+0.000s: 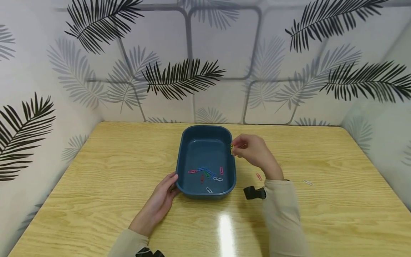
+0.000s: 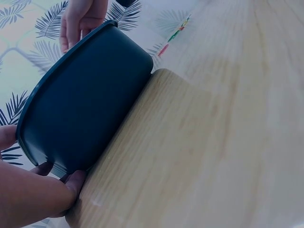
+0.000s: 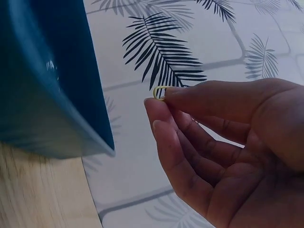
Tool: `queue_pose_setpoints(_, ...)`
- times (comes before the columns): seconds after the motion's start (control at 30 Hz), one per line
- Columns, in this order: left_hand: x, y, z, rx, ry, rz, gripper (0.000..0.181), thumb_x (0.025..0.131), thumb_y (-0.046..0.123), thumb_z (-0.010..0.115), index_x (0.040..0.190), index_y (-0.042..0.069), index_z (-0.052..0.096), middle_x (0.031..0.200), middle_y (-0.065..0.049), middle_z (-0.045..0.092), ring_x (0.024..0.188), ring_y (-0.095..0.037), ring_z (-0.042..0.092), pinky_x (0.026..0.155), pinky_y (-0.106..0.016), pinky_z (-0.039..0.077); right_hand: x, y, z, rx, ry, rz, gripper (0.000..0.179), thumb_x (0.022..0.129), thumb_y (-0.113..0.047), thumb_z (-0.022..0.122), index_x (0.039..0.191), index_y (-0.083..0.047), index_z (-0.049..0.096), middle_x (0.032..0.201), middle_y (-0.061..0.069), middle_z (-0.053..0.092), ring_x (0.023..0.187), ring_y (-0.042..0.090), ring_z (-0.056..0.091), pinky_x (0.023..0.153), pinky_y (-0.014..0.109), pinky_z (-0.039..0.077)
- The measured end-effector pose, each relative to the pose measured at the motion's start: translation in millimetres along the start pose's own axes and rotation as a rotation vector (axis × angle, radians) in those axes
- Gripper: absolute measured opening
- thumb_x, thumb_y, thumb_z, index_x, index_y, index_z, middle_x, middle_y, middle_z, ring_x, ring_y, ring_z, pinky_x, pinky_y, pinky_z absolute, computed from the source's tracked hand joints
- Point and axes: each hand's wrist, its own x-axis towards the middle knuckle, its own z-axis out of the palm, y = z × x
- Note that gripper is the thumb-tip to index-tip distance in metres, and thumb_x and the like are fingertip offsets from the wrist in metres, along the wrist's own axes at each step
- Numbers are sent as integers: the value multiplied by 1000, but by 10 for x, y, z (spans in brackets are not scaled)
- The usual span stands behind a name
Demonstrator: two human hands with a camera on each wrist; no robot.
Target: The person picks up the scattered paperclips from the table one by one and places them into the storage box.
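My right hand point(image 1: 253, 151) pinches a yellow paper clip point(image 1: 232, 149) between thumb and fingertips, at the right rim of a dark blue plastic tray point(image 1: 189, 142). In the right wrist view, one end of the yellow paper clip point(image 3: 156, 92) sticks out past the fingertips, with the tray wall point(image 3: 33, 109) to its left. My left hand point(image 1: 160, 200) grips the tray's near left corner, thumb at the rim and fingers against the outside wall. Several paper clips lie in the tray's near half, among them a green one point(image 1: 207, 174), a pink one point(image 1: 221, 170) and a white one point(image 1: 209, 190).
On the wooden table point(image 1: 112, 171), a red paper clip point(image 1: 258, 176) lies right of the tray, near the right wrist. A white paper clip point(image 1: 308, 182) lies farther right. Behind the table stands a wall point(image 1: 218, 46) with a leaf pattern.
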Motion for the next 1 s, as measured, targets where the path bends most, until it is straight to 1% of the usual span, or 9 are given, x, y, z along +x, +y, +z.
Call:
queue_pose_setpoints(0.17,2,-3,-8,-6,7,4,45,104,19,44,139,-9,37,126,-12,51,110,-17,49,94,-26,40,44,-90,114,60,-11,19,13,88,-1,66,100,2,66,89,11,67,78,22,66,71,35,55)
queue_pose_setpoints(0.27,2,-3,-8,-11,14,0,45,103,19,45,139,-9,37,127,-13,50,111,-17,49,95,-26,40,63,-136,174,87,-22,14,13,88,-1,66,101,2,66,89,11,67,79,22,66,72,35,55)
queue_pose_setpoints(0.47,1,2,6,-6,10,-7,47,104,20,45,140,-7,36,133,-15,46,116,-18,45,99,-29,37,85,-193,241,49,-46,-4,11,88,0,65,99,2,66,87,10,68,75,21,64,71,34,54)
queue_pose_setpoints(0.63,0,9,11,1,-1,-6,47,104,20,44,141,-7,35,136,-16,43,118,-19,43,102,-31,34,93,-202,269,35,-57,15,10,89,1,63,98,1,66,86,10,68,72,21,63,69,33,54)
queue_pose_setpoints(1.0,-9,11,3,5,1,-4,48,104,20,45,141,-7,35,135,-15,44,117,-19,44,102,-31,34,105,-197,309,5,-73,20,11,89,2,62,99,0,67,87,10,67,68,18,60,66,31,51)
